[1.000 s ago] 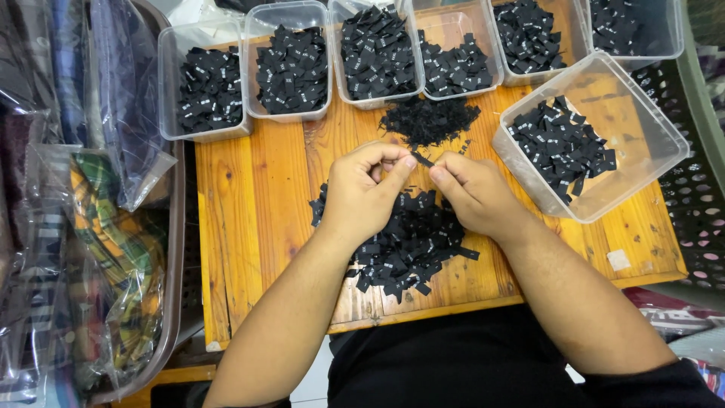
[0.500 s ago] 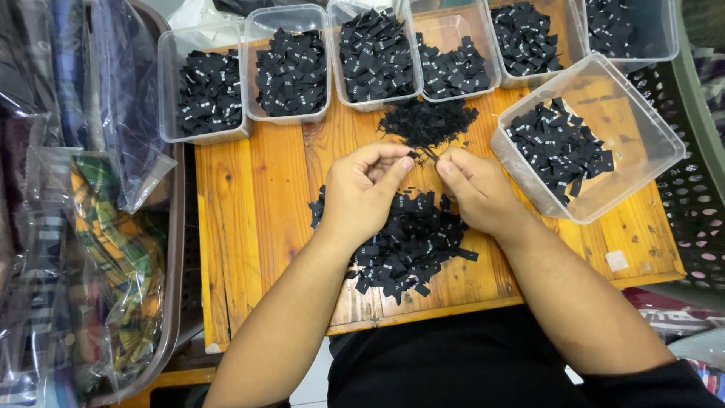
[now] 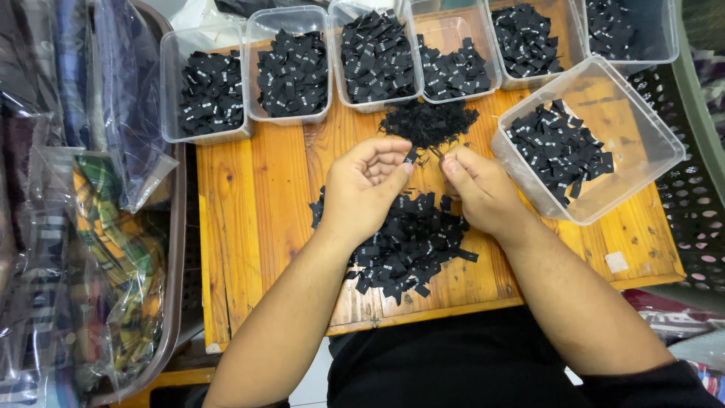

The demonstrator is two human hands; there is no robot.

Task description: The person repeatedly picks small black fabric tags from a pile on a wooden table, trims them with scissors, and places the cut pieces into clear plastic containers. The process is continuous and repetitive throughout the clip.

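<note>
My left hand [image 3: 368,187] and my right hand [image 3: 477,189] meet over a small wooden table [image 3: 257,219]. The left fingertips pinch a small black fabric label [image 3: 410,157]. My right thumb and forefinger are closed on a thin dark thread or strip [image 3: 438,153] right beside it. Below both hands lies a loose pile of black labels [image 3: 408,249]. Just beyond the fingertips sits a heap of black thread scraps [image 3: 428,121].
Several clear plastic tubs [image 3: 293,72] holding black labels line the table's far edge. A larger tilted tub [image 3: 596,143] with labels stands at the right. Bagged folded cloth [image 3: 98,257] fills a bin at the left. A perforated dark crate [image 3: 698,219] is at the right.
Both hands stayed over the pile; the fingertips have drawn closer together and shifted slightly toward the scrap heap.
</note>
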